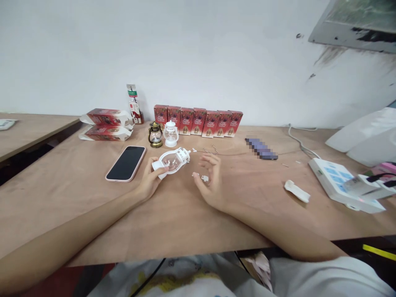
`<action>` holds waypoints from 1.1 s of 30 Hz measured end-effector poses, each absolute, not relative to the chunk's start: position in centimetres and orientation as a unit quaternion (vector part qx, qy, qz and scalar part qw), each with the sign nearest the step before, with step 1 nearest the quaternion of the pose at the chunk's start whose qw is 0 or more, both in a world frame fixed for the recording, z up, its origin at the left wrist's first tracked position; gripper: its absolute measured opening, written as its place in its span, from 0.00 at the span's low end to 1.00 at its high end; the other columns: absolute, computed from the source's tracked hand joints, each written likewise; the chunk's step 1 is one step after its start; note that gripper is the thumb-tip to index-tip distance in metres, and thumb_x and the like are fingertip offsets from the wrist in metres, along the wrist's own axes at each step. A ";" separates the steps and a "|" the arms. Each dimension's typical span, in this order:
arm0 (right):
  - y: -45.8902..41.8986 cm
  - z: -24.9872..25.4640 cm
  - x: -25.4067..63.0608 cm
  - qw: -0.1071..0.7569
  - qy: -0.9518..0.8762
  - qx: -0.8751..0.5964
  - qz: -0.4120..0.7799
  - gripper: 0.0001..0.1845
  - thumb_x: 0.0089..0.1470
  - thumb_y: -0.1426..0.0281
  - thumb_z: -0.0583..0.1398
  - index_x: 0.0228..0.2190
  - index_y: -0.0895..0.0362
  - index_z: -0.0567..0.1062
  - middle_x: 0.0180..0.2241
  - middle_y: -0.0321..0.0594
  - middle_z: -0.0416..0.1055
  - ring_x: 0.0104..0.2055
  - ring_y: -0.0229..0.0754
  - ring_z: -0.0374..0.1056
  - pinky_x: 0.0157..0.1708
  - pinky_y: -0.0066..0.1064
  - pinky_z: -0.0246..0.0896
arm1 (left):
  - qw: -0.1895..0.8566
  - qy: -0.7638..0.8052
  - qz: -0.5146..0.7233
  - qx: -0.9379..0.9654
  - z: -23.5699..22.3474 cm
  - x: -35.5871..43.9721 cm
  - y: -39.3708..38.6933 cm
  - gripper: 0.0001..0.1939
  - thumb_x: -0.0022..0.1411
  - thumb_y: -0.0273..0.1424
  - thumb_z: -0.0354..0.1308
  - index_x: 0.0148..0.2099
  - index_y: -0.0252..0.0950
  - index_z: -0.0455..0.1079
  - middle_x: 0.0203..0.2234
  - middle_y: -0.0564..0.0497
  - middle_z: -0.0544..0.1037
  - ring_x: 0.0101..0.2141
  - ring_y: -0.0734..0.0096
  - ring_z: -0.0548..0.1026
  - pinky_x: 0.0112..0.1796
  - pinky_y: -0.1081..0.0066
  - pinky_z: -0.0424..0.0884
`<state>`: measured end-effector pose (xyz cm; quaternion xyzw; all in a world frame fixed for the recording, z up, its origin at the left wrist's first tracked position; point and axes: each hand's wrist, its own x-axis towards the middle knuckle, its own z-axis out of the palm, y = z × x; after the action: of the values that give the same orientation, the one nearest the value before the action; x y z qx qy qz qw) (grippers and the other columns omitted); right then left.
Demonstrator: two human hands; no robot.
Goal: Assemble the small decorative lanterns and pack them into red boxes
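My left hand is closed round a small white toy lantern lying on its side on the wooden table. My right hand hovers just right of it, palm turned in, fingers apart and curled, holding nothing. A tiny white part lies on the table by its fingers. A few more tiny white bits and thin wire pieces lie just beyond the lantern.
A phone lies face up at the left. A dark lantern and a white lantern stand before a row of red boxes. Two more red boxes are stacked at left. A white device sits at right, a white piece nearby.
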<state>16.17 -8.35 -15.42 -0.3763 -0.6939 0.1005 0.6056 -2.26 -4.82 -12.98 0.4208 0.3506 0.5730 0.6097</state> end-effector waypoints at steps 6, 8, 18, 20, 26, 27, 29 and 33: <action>-7.4 -15.7 15.5 0.557 -0.602 -0.327 0.470 0.34 0.46 0.56 0.65 0.51 0.50 0.58 0.53 0.47 0.65 0.50 0.44 0.69 0.50 0.43 0.69 | 0.620 0.339 0.519 0.481 -13.0 -2.1 -6.1 0.21 0.39 0.31 0.69 0.34 0.37 0.61 0.27 0.57 0.71 0.30 0.74 0.69 0.32 0.75 0.65; -7.5 -15.6 15.1 0.552 -0.582 -0.309 0.511 0.34 0.43 0.56 0.67 0.48 0.51 0.61 0.50 0.44 0.69 0.50 0.45 0.69 0.51 0.43 0.68 | 0.595 0.340 0.496 0.534 -13.0 -2.0 -6.5 0.21 0.41 0.31 0.70 0.34 0.38 0.62 0.28 0.57 0.71 0.30 0.74 0.69 0.30 0.76 0.64; -6.8 -15.8 15.0 0.576 -0.566 -0.359 0.469 0.29 0.39 0.60 0.68 0.43 0.54 0.68 0.44 0.41 0.75 0.45 0.44 0.72 0.48 0.39 0.69 | 0.261 0.406 0.498 0.720 -8.0 -8.7 1.5 0.16 0.45 0.33 0.67 0.38 0.39 0.71 0.44 0.48 0.75 0.53 0.55 0.66 0.57 0.59 0.57; -6.1 -16.1 15.6 0.596 -0.565 -0.389 0.417 0.27 0.42 0.61 0.67 0.44 0.54 0.67 0.45 0.43 0.74 0.46 0.44 0.71 0.49 0.39 0.67 | 0.112 0.437 0.466 0.761 -6.8 -11.7 4.5 0.18 0.43 0.32 0.68 0.39 0.37 0.70 0.47 0.48 0.74 0.58 0.51 0.61 0.60 0.52 0.49; -3.8 -17.0 18.2 0.611 -0.551 -0.504 0.265 0.27 0.44 0.62 0.65 0.45 0.56 0.65 0.46 0.47 0.70 0.45 0.47 0.69 0.48 0.46 0.65 | 0.029 0.510 0.443 0.737 -7.9 -18.0 10.1 0.19 0.37 0.38 0.69 0.31 0.37 0.69 0.39 0.48 0.77 0.58 0.44 0.62 0.60 0.48 0.40; -3.7 -17.1 18.4 0.603 -0.559 -0.515 0.243 0.27 0.45 0.62 0.64 0.46 0.56 0.64 0.47 0.48 0.69 0.46 0.48 0.68 0.48 0.47 0.64 | 0.017 0.525 0.416 0.742 -8.4 -18.5 10.3 0.20 0.38 0.39 0.69 0.32 0.36 0.69 0.40 0.47 0.77 0.57 0.44 0.64 0.60 0.47 0.42; -4.0 -17.0 18.4 0.590 -0.578 -0.531 0.189 0.28 0.47 0.62 0.62 0.48 0.56 0.62 0.49 0.50 0.66 0.50 0.50 0.65 0.51 0.50 0.61 | 0.009 0.534 0.392 0.749 -9.2 -19.1 10.0 0.21 0.40 0.41 0.67 0.35 0.35 0.70 0.43 0.47 0.76 0.55 0.43 0.65 0.58 0.47 0.45; -5.6 -16.1 17.8 0.599 -0.620 -0.506 0.044 0.30 0.50 0.64 0.60 0.53 0.55 0.57 0.53 0.53 0.56 0.58 0.54 0.55 0.56 0.55 0.53 | -0.035 0.524 0.357 0.773 -9.1 -19.6 8.5 0.24 0.42 0.45 0.64 0.38 0.33 0.70 0.36 0.54 0.75 0.56 0.41 0.62 0.57 0.50 0.45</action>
<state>17.77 -5.59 -16.10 -0.5057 -0.6196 0.0444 0.5987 -19.59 8.52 -9.14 0.7725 0.5239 0.3572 -0.0354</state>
